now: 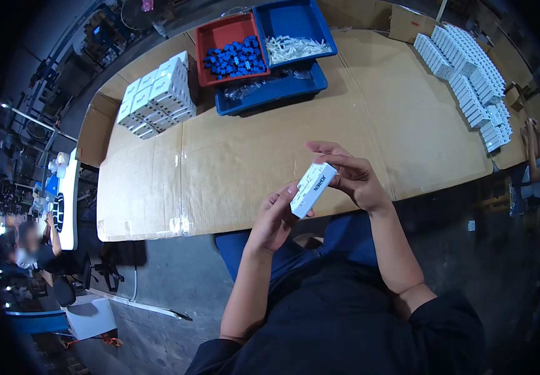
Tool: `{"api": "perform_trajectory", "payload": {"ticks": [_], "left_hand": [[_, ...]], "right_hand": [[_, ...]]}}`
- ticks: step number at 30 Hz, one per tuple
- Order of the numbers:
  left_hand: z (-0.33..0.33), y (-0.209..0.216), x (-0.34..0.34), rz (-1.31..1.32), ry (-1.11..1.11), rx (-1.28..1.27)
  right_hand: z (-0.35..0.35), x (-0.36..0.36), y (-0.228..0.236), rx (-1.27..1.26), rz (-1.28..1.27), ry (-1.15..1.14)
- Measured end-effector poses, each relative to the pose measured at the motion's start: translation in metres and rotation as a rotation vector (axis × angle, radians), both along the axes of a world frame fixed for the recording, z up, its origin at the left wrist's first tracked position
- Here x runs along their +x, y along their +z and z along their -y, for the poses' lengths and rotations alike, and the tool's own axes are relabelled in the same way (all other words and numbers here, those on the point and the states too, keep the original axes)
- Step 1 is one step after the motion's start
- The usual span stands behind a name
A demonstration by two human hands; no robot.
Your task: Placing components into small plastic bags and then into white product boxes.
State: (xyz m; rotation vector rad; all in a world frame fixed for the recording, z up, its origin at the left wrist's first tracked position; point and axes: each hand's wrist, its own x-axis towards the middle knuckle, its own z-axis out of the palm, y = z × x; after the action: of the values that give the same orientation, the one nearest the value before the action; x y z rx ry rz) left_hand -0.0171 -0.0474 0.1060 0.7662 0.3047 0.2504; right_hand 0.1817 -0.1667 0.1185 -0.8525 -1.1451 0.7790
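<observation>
Currently the left hand (276, 215) pinches the near end of the white box (311, 192) above the table's (251, 156) near edge; the right hand (356, 178) curls at its far end, contact unclear. A light, square hold should avoid marking it.

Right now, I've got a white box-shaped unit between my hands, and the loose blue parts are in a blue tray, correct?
Wrong tray colour: the head view shows the loose blue parts in the red tray. The white box-shaped unit is between your left hand and right hand.
</observation>
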Motion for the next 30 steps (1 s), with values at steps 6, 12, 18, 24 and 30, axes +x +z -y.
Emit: {"api": "perform_trajectory", "payload": {"ticks": [6,12,18,24,30], "left_hand": [[0.008,0.004,0.007,-0.110,0.489,0.322],[0.026,-0.008,0.026,-0.156,0.458,0.690],[0.034,-0.016,0.034,-0.093,0.220,0.847],[0.038,-0.029,0.061,-0.018,0.038,1.034],[0.043,-0.064,0.089,-0.212,0.219,1.458]], "right_hand": [[0.001,-0.013,0.012,-0.323,-0.110,-0.333],[0.004,-0.040,0.003,-0.493,0.036,-0.400],[0.013,-0.010,-0.016,-0.391,0.193,-0.426],[0.057,0.067,-0.023,-0.551,0.452,-0.703],[0.103,0.173,-0.084,-0.394,-0.083,-1.057]]}}
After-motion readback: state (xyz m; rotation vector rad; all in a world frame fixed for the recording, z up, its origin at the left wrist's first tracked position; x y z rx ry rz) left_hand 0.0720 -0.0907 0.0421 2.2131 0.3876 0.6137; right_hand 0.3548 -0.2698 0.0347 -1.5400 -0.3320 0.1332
